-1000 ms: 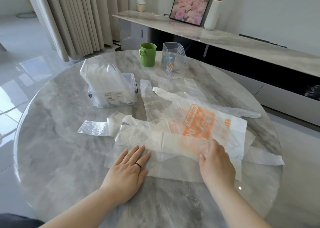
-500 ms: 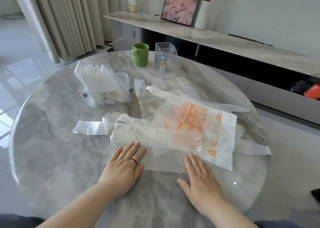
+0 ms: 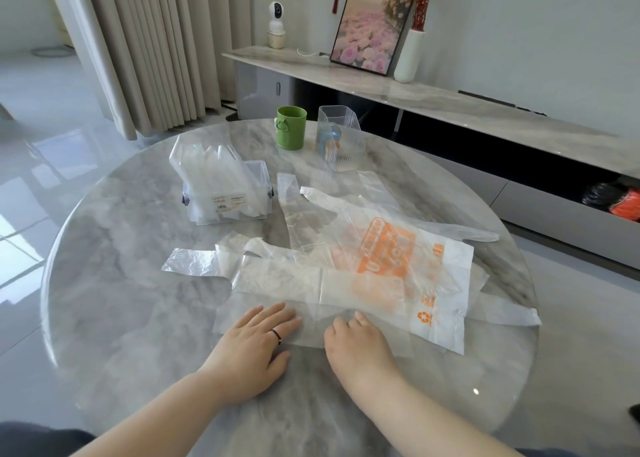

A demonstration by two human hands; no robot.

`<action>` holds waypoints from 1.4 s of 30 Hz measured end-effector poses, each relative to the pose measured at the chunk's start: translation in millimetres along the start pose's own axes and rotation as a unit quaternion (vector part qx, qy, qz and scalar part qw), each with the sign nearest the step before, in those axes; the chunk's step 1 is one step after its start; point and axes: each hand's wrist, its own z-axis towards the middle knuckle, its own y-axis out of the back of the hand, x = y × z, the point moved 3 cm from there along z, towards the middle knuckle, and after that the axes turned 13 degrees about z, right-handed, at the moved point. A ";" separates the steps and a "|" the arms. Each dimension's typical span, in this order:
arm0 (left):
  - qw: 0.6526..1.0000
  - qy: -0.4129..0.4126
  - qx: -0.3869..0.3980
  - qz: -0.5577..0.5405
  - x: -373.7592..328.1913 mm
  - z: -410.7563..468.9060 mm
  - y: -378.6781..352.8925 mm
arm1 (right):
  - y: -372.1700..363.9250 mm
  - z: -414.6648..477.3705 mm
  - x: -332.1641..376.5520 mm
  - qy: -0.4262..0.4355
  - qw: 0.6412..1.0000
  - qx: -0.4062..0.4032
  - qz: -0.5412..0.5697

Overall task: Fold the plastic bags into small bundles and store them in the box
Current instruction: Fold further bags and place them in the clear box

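We take the round marble table [image 3: 121, 283] as a clock face, with 6 o'clock at the edge nearest to the person. At about 6 o'clock both hands rest on the near part of a translucent bag [image 3: 284, 280], which lies flat and is partly folded into a long band; its handles reach out toward 9 o'clock. The left hand [image 3: 256, 338] lies palm down with the fingers straight and close together, pressing the near flap of this bag against the table; it wears a dark ring [image 3: 276, 335]. The right hand [image 3: 356, 345] is just beside it, toward 5 o'clock, with the fingers bent down onto the same flap. The fingertips are hidden, so we cannot tell if they pinch the plastic or only press it. An orange-printed bag [image 3: 391, 248] lies spread from the centre toward 3 o'clock, and the right end of the folded band lies across it. The box [image 3: 225, 207], clear and with dark clips, stands at about 10 o'clock, well apart from the hands; stored bags [image 3: 207, 158] stand in it and rise above its rim. A green cup [image 3: 291, 128] stands at 12 o'clock, and a clear ribbed holder [image 3: 341, 144] stands just beside it toward 1 o'clock.
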 end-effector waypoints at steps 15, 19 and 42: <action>0.993 0.094 -0.057 -0.045 37.2 -32.9 15.4 | 18.0 -42.8 -42.7 0.002 0.983 0.059 0.174; 0.965 0.155 0.073 -0.197 50.6 -49.3 12.7 | 26.6 -55.2 -62.5 -0.144 0.913 0.153 0.350; 0.944 0.326 -0.049 -0.026 47.4 -14.0 19.1 | 12.6 -40.9 -68.7 -0.290 0.941 0.069 0.158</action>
